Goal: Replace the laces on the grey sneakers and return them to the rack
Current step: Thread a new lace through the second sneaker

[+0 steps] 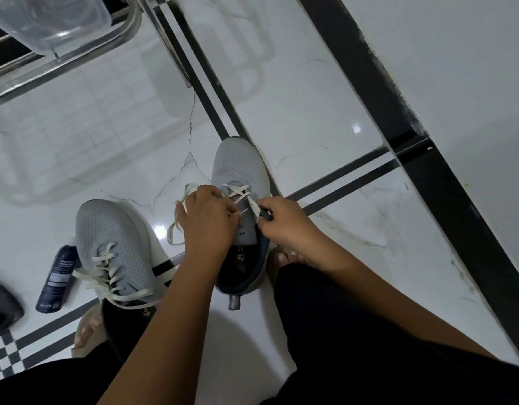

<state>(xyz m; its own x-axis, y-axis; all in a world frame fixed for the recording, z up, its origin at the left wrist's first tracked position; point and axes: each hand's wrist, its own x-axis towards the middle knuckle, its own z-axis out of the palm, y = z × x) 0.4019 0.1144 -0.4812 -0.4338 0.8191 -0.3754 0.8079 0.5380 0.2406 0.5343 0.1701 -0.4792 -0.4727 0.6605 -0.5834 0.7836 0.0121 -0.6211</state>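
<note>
Two grey mesh sneakers stand on the white floor. The left sneaker [115, 238] is fully laced with a cream lace whose ends trail loose. The right sneaker [238, 168] is laced only across its lowest eyelets with a cream lace [238, 194]. My left hand [208, 220] lies over its tongue and pinches one lace end, and a slack loop of that lace hangs to the left of the hand. On the shoe's right side, my right hand [281, 220] pinches the other lace end by the eyelet edge. The upper eyelets are hidden under my hands.
A dark blue spray can [58, 279] lies left of the left sneaker. A metal rack [65, 62] carrying a clear plastic container [50, 21] stands at top left. A dark object [2, 305] sits at the left edge. My bare feet and black-clad knees flank the shoes.
</note>
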